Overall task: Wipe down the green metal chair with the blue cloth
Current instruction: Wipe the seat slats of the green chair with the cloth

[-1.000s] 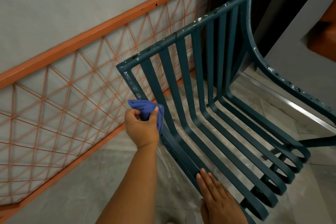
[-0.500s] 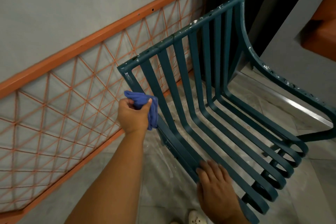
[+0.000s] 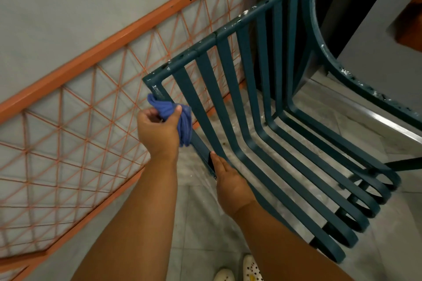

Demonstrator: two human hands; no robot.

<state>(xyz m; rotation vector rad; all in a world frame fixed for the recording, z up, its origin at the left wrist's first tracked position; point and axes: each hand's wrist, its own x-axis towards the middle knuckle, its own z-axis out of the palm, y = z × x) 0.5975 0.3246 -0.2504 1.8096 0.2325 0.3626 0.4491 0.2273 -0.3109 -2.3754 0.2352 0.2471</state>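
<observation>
Pinches the bunched cloth point(image 3: 182, 121) in the left hand point(image 3: 157, 131), thumb over curled fingers, wrapping it round the side post point(image 3: 201, 146) of the chair point(image 3: 182, 60) just under the top corner, likely to rub several faces at once. Rests the right hand point(image 3: 230, 181) flat just below that grip, fingers straight and together, on the same post, probably steadying the chair against the push.

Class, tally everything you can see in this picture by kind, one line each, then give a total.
hands: 2, left hand and right hand
blue cloth: 1
green metal chair: 1
shoes: 2
orange railing: 1
total: 7
</observation>
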